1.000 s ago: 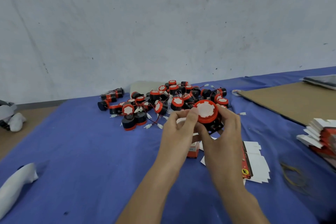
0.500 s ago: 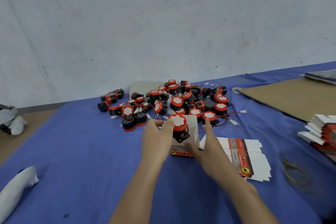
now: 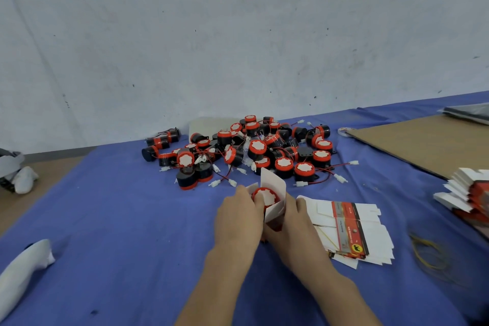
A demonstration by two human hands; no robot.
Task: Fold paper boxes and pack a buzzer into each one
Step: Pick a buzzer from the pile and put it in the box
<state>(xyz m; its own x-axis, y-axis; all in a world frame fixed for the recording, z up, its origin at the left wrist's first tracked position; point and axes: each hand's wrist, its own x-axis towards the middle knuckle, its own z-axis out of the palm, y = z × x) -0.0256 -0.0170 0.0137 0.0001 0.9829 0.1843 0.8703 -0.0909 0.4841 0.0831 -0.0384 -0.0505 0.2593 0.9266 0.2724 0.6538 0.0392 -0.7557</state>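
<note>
Near the table's front edge, a white bundle (image 3: 22,270) lying idle at the left; mid-table, left hand (image 3: 235,222) closed on a buzzer (image 3: 265,198), thumb pressing its red cap down into an open paper box (image 3: 275,206), right hand (image 3: 293,222) wrapped round the box to steady it, flap upright to leave the mouth clear; just right, flat box blanks (image 3: 349,227) within reach; farther back, the buzzer pile (image 3: 254,151) toward the far edge.

A brown cardboard sheet (image 3: 428,144) is lying on the blue cloth (image 3: 111,219); yellow rubber bands (image 3: 430,253) are resting nearer than the sheet.
</note>
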